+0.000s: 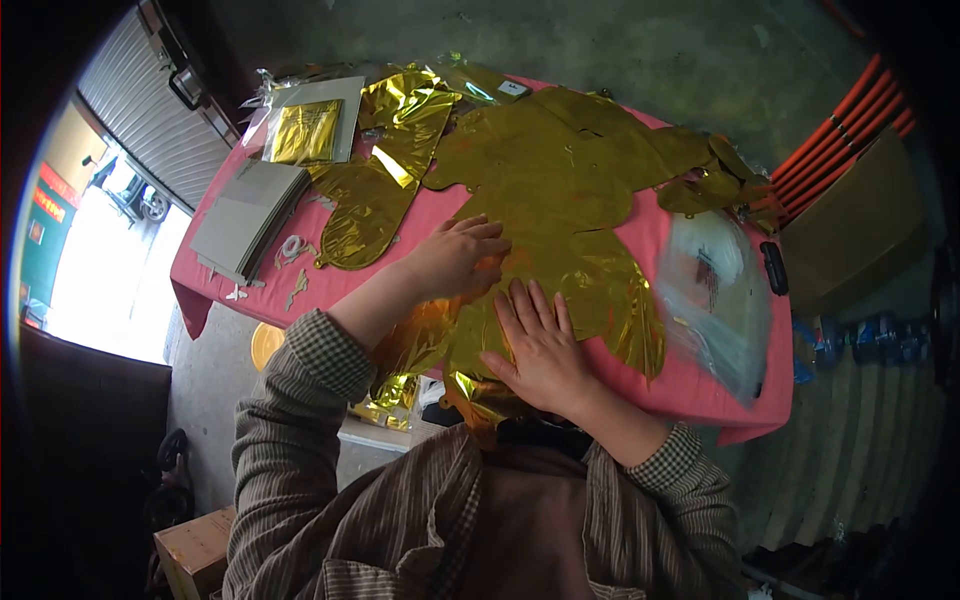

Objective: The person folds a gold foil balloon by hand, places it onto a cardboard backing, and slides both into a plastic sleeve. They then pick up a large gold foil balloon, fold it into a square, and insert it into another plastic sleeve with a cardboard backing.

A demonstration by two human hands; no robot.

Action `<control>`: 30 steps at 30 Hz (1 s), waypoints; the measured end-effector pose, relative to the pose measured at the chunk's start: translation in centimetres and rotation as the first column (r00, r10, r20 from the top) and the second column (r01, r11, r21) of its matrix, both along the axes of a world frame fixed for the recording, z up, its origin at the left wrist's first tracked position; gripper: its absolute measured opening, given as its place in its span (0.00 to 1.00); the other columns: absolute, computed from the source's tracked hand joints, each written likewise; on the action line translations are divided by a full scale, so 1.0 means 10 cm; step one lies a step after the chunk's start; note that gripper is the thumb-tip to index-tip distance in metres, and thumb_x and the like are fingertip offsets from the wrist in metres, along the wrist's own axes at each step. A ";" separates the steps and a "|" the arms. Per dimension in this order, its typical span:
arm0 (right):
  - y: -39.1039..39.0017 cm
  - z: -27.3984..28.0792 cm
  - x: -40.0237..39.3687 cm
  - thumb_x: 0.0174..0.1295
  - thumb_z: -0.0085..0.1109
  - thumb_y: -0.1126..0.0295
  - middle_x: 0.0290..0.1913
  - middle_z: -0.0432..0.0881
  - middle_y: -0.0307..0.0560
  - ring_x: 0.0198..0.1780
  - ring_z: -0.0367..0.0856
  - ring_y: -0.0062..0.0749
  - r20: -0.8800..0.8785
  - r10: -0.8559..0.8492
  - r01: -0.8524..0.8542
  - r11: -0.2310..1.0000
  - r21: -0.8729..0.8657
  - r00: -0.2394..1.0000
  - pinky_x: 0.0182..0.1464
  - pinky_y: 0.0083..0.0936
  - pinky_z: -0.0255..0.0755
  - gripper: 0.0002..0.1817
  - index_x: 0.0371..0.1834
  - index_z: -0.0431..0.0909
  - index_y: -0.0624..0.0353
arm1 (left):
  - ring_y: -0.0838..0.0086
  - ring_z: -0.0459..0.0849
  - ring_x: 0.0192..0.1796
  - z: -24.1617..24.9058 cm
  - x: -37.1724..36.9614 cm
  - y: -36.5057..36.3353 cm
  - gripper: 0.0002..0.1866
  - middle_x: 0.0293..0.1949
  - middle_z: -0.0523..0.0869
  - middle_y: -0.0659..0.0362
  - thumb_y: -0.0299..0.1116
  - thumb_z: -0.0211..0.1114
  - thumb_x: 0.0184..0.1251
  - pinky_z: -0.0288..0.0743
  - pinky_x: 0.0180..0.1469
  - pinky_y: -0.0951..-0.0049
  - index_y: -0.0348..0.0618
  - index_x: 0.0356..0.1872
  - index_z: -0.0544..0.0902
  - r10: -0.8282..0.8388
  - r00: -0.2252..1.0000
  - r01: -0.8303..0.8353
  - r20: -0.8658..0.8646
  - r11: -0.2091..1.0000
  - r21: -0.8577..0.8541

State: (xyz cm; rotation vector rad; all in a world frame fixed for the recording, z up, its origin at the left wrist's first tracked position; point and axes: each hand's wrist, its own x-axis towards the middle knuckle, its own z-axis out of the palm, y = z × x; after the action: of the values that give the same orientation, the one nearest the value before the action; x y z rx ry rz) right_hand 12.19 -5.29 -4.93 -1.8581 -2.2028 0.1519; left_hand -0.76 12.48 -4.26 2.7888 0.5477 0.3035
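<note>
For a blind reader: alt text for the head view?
Both hands, left and right, press flat on gold foil spread over a pink table. Grey cards lie at its left end, a clear bag at its right.

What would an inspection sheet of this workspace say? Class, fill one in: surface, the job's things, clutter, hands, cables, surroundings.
Surface: table with pink cloth, mostly covered.
Job's things: large flat gold foil balloon spread across the table, its near edge hanging over the table edge.
Clutter: smaller gold foil balloon, stack of grey cards, packaged gold foil on a card, clear plastic bags, black oblong object.
Hands: left hand and right hand lie flat on the large balloon, fingers spread, gripping nothing.
Cables: nothing seen.
Surroundings: concrete floor, cardboard box, orange pipes, bright doorway at left.
</note>
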 end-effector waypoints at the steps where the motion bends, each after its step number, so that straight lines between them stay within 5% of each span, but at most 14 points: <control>1: 0.01 0.00 0.00 0.63 0.47 0.46 0.71 0.53 0.61 0.74 0.46 0.54 0.007 -0.003 0.003 1.000 -0.003 1.000 0.71 0.52 0.37 0.39 0.69 0.55 0.63 | 0.57 0.65 0.67 0.00 0.00 0.03 0.22 0.60 0.73 0.54 0.43 0.62 0.59 0.59 0.66 0.56 0.49 0.54 0.76 0.006 1.000 -0.006 -0.004 1.000 -0.007; 7: 0.03 0.00 0.03 0.63 0.47 0.46 0.71 0.53 0.61 0.74 0.46 0.53 0.004 0.013 -0.013 1.000 -0.014 1.000 0.72 0.52 0.36 0.39 0.69 0.55 0.63 | 0.54 0.63 0.68 0.06 -0.15 0.16 0.24 0.65 0.68 0.49 0.41 0.61 0.62 0.58 0.67 0.55 0.46 0.59 0.74 -0.030 1.000 0.029 0.000 0.981 -0.191; 12: 0.05 0.02 0.05 0.64 0.46 0.44 0.72 0.51 0.60 0.75 0.44 0.51 0.031 0.025 -0.024 0.999 -0.040 0.999 0.72 0.51 0.35 0.40 0.71 0.53 0.62 | 0.56 0.63 0.69 0.03 -0.22 0.10 0.25 0.66 0.67 0.48 0.42 0.60 0.64 0.56 0.69 0.56 0.47 0.61 0.73 0.008 0.999 -0.010 -0.049 0.998 -0.055; 30: -0.04 0.05 0.14 0.64 0.44 0.43 0.73 0.50 0.60 0.75 0.44 0.50 0.035 0.032 -0.029 0.997 -0.069 0.999 0.72 0.51 0.34 0.41 0.71 0.52 0.62 | 0.57 0.62 0.69 0.02 -0.22 0.14 0.26 0.65 0.67 0.48 0.39 0.60 0.62 0.56 0.69 0.59 0.43 0.62 0.70 -0.008 0.998 0.004 -0.067 0.998 -0.061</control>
State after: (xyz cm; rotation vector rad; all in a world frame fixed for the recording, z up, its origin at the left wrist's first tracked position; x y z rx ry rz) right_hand 13.59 -5.73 -4.47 -1.8777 -2.2785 0.2031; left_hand -3.00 13.86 -4.02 2.7498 0.5541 0.1890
